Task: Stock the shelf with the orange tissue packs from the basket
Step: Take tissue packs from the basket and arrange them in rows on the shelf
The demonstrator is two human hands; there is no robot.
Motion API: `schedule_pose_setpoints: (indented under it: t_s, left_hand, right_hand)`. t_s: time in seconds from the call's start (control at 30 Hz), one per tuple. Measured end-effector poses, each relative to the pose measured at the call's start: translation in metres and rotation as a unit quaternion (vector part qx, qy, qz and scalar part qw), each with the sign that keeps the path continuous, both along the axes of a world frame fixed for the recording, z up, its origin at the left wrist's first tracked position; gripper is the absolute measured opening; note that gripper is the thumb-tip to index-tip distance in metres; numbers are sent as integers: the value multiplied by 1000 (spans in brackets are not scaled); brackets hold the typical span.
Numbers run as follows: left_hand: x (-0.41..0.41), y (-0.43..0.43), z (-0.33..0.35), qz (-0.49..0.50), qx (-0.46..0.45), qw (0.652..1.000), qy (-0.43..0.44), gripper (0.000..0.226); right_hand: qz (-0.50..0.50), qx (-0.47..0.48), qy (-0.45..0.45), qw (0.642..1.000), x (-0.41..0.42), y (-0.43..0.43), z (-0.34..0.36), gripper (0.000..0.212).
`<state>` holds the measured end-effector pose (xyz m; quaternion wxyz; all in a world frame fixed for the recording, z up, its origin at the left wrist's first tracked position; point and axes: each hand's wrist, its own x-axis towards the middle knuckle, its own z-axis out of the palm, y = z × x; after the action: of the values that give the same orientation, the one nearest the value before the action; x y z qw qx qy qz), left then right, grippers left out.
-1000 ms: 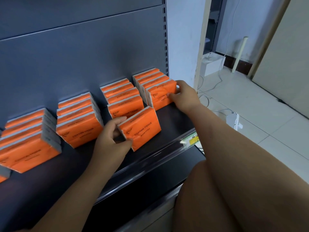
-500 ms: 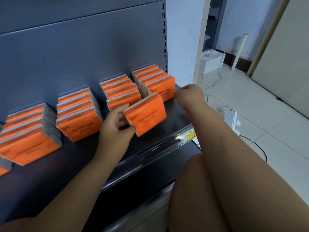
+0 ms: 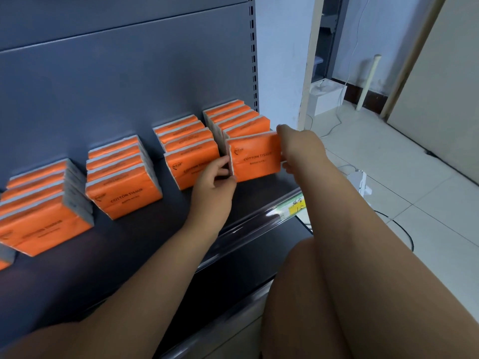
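An orange tissue pack (image 3: 255,158) stands upright at the front of the rightmost row (image 3: 237,120) on the dark shelf (image 3: 145,239). My left hand (image 3: 213,185) grips its left edge and my right hand (image 3: 298,146) holds its right edge. Further rows of orange packs stand to the left: one (image 3: 189,151) beside my left hand, one (image 3: 121,177) in the middle and one (image 3: 39,203) at the far left. The basket is out of view.
The shelf's grey back panel (image 3: 129,73) rises behind the rows. A clear price rail with a yellow label (image 3: 295,206) runs along the front edge. My knee (image 3: 311,294) is below it. On the tiled floor at right lie cables and a white box (image 3: 326,94).
My left hand carried the pack from the shelf's middle front to the right, to the front of the rightmost row. My right hand left that row and took the pack's right edge.
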<state>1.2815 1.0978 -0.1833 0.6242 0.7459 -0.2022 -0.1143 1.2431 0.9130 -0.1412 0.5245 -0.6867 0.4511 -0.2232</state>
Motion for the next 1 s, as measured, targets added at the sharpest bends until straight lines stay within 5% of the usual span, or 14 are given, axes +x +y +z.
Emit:
schedule_pose_setpoints:
  t_s: [0.33, 0.9, 1.0]
  left_hand:
    - [-4, -9, 2, -63, 0, 995, 80, 39]
    - [10, -7, 9, -138, 65, 980, 129, 53]
    - [10, -6, 7, -143, 79, 978, 128, 55]
  right_hand:
    - [-4, 42, -11, 999, -3, -6, 2, 14]
    - [16, 42, -9, 999, 3, -6, 3, 38]
    - [27, 34, -5, 999, 2, -8, 2, 24]
